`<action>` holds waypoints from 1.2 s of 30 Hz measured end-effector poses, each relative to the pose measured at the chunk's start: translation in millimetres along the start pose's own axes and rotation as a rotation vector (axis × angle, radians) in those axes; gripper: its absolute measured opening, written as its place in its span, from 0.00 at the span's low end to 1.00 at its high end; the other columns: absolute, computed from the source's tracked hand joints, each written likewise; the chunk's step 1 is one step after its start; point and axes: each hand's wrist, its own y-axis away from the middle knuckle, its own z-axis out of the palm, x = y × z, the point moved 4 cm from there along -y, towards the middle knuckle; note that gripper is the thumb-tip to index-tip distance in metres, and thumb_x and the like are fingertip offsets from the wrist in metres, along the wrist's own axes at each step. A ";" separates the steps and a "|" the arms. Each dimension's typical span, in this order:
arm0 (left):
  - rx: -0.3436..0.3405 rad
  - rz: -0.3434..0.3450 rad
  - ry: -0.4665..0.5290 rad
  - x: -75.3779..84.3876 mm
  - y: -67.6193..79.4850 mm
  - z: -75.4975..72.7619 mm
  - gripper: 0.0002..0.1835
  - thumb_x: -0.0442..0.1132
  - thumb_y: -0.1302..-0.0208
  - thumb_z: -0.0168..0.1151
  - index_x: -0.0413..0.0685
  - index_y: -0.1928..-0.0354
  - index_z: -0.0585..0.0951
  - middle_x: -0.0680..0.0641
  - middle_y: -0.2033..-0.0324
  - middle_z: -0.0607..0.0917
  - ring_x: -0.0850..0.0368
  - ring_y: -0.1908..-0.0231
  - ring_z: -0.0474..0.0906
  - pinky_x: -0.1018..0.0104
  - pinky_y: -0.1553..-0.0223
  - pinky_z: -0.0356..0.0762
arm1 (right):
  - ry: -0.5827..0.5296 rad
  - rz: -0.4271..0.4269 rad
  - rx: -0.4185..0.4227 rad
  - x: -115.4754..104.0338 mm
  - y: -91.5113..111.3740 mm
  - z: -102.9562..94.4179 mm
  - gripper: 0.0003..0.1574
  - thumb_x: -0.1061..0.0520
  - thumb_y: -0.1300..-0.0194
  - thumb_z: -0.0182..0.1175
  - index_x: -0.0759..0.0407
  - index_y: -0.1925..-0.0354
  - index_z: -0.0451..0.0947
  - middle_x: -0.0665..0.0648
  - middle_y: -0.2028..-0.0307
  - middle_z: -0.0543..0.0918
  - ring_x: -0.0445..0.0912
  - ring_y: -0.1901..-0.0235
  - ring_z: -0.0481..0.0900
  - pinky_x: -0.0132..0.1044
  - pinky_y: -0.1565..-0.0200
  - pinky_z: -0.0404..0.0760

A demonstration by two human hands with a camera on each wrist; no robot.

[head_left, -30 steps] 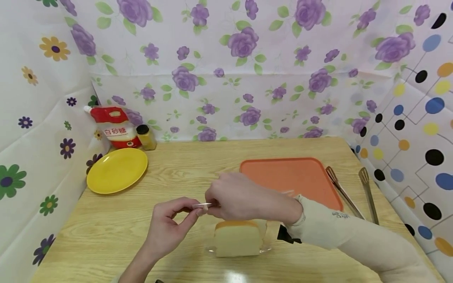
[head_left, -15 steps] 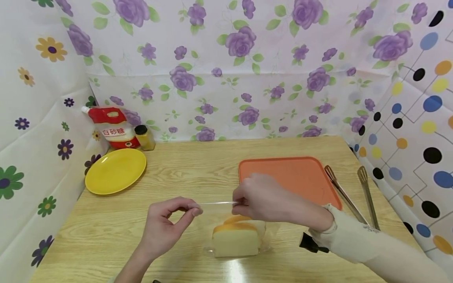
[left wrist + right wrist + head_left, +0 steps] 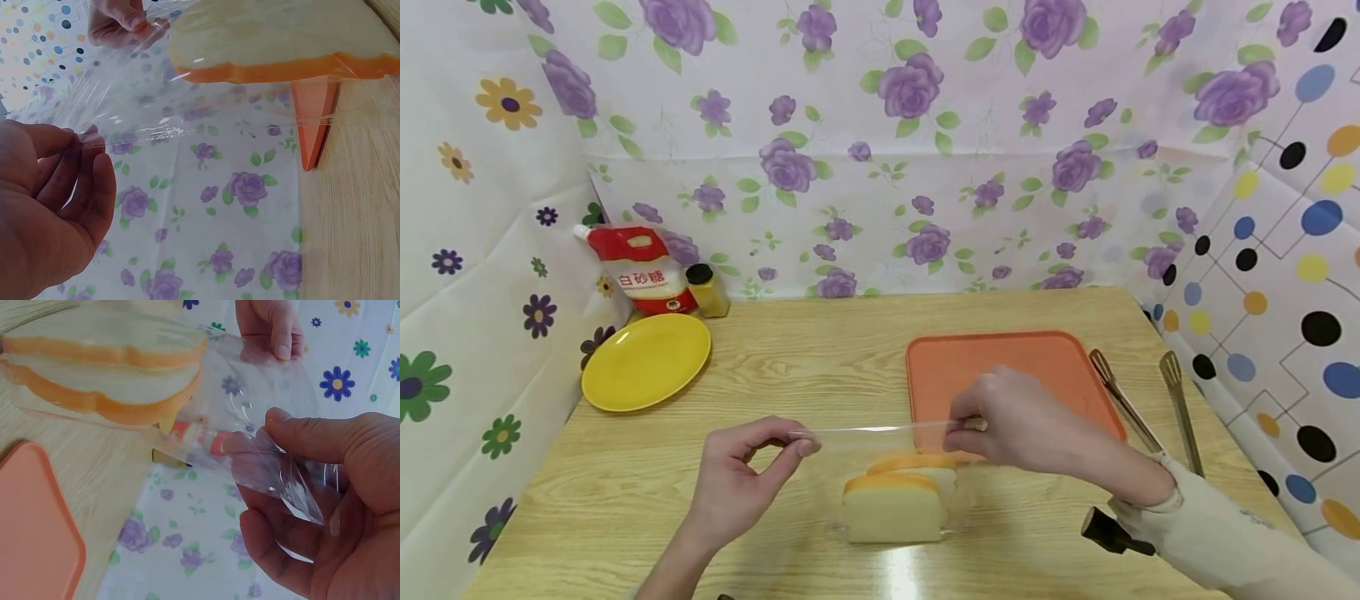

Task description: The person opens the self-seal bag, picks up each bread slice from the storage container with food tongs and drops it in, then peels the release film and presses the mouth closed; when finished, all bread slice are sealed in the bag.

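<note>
Two slices of bread with orange-brown crusts stand upright on the table, one behind the other, inside a clear plastic bag. My left hand pinches the left corner of the bag's upper edge between thumb and forefinger. At the opposite corner my right hand pinches the same edge, with loose film hanging past its fingers in the right wrist view. The edge is drawn into a nearly straight line above the bread. In the left wrist view the film spreads from my left fingertips toward the bread slice.
Behind my right hand lies an orange tray, with metal tongs to its right. A yellow plate sits at the back left, near a red-and-white sugar pouch and a yellow jar with a black lid.
My right hand has moved right, away from my left hand, spreading the bag's upper edge between them. My left hand has shifted slightly left. More of the rear bread slice shows.
</note>
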 end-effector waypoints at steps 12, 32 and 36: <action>-0.007 -0.029 -0.005 -0.8 0.7 -0.9 0.17 0.13 0.46 0.65 0.41 0.63 0.85 0.46 0.69 0.88 0.57 0.68 0.85 0.70 0.66 0.82 | -0.125 0.011 -0.004 14.4 19.1 -8.3 0.09 0.60 0.35 0.69 0.47 0.72 0.86 0.36 0.79 0.80 0.32 0.83 0.74 0.31 0.78 0.77; -0.030 -0.057 0.016 -2.5 1.1 -0.4 0.15 0.14 0.45 0.64 0.39 0.61 0.85 0.44 0.68 0.88 0.58 0.66 0.85 0.69 0.63 0.83 | -0.234 -0.079 0.104 33.8 45.3 -10.7 0.08 0.64 0.35 0.68 0.49 0.65 0.87 0.40 0.71 0.85 0.35 0.77 0.80 0.32 0.77 0.79; -0.047 -0.074 0.036 -4.3 1.1 0.1 0.16 0.13 0.44 0.63 0.38 0.60 0.84 0.44 0.68 0.87 0.58 0.66 0.84 0.69 0.61 0.83 | -0.250 -0.104 0.116 33.6 45.0 -6.8 0.07 0.62 0.36 0.69 0.49 0.63 0.87 0.41 0.69 0.86 0.34 0.74 0.82 0.31 0.76 0.80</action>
